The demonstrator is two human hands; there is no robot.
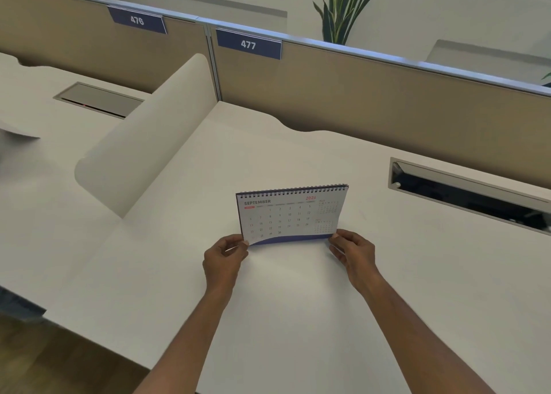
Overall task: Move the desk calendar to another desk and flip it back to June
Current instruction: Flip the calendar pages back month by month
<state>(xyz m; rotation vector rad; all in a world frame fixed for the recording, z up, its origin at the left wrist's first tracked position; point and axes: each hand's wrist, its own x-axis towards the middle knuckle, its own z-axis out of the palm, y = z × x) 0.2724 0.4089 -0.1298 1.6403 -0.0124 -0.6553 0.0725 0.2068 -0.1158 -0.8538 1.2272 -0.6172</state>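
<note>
Around the desk calendar (pixel 290 214) you have bare white desk (pixel 298 304) on every side: wide open near you, to the right and to the left front. Your left hand (pixel 225 258) and right hand (pixel 351 252) pinch its two near corners, so the near edge is taken. To the far left, the rounded divider panel (pixel 143 137) stands upright and blocks passage to the neighbouring desk at surface level. Far right, the open cable slot (pixel 468 190) cuts into the top. Behind it all, the tan partition wall (pixel 372 95) closes off the far side.
</note>
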